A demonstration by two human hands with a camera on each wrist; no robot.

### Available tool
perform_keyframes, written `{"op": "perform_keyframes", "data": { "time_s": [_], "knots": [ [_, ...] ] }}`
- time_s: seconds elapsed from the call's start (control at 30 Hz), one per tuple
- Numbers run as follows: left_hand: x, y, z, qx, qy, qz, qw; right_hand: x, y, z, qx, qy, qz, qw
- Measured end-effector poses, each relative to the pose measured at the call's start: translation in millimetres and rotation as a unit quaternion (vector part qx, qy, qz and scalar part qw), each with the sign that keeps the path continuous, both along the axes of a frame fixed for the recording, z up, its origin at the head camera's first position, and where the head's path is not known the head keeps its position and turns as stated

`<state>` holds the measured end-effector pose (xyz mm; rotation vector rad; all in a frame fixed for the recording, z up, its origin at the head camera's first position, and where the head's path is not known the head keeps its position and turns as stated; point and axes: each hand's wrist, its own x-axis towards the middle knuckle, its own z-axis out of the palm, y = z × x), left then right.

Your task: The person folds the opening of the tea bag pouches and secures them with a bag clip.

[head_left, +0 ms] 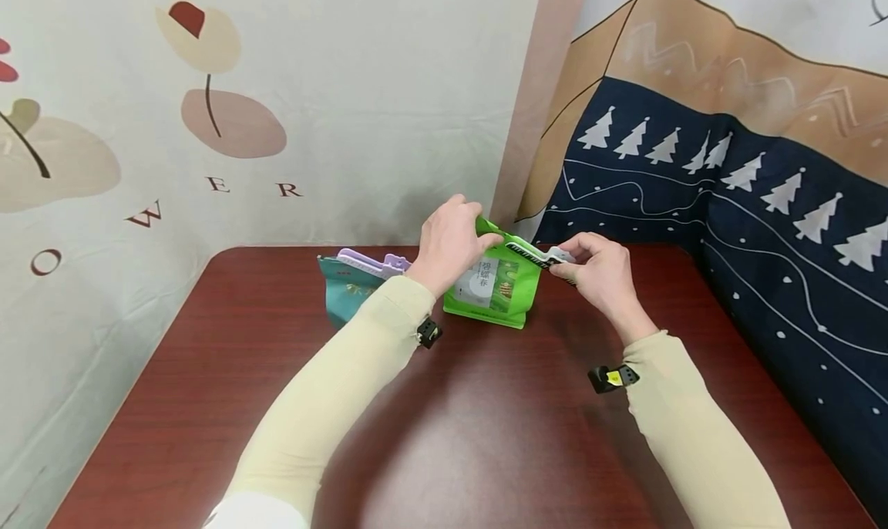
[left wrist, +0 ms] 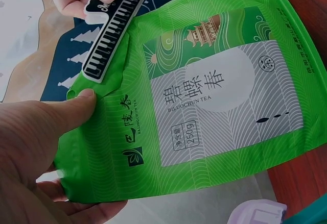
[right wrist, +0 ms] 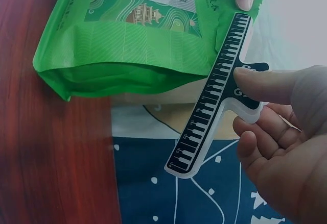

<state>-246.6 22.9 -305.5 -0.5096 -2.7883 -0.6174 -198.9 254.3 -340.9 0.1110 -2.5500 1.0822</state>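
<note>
A bright green tea bag [head_left: 523, 286] stands on the table, a pagoda print and grey label on its front. My left hand [head_left: 451, 240] grips its folded top edge, thumb on the front face and fingers behind. My right hand [head_left: 600, 274] pinches the handle of a bag clip [right wrist: 209, 101] with a piano-key pattern, thumb on the black tab. One end of the clip overlaps the bag's top edge close to my left thumb; its other end sticks out past the bag's side.
Left of the green bag, a teal bag [head_left: 342, 294] carries a lilac clip [head_left: 368, 264] along its top, partly hidden by my left arm. The reddish-brown table [head_left: 499, 421] ends against a pale printed cloth [head_left: 368, 112] behind and a navy tree-patterned cloth [head_left: 735, 228] at right.
</note>
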Motion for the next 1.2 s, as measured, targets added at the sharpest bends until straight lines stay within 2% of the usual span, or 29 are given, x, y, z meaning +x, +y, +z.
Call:
{"op": "perform_keyframes", "data": {
  "time_s": [0.5, 0.8, 1.2],
  "knots": [
    [2.6, -1.3, 1.1, 0.005, 0.013, -0.011, 0.9998, -1.2, -8, 2.7, -0.007, -0.009, -0.008, 0.9999],
    [3.8, -4.6, 5.1, 0.014, 0.000, -0.023, 0.9996, -2.2, -10, 3.6, -0.012, -0.009, -0.006, 0.9999],
    [3.4, -6.5, 5.1, 0.010, 0.015, -0.033, 0.9993, -4.4, -13, 2.2, -0.018, 0.000, -0.010, 0.9998]
  ]
}}
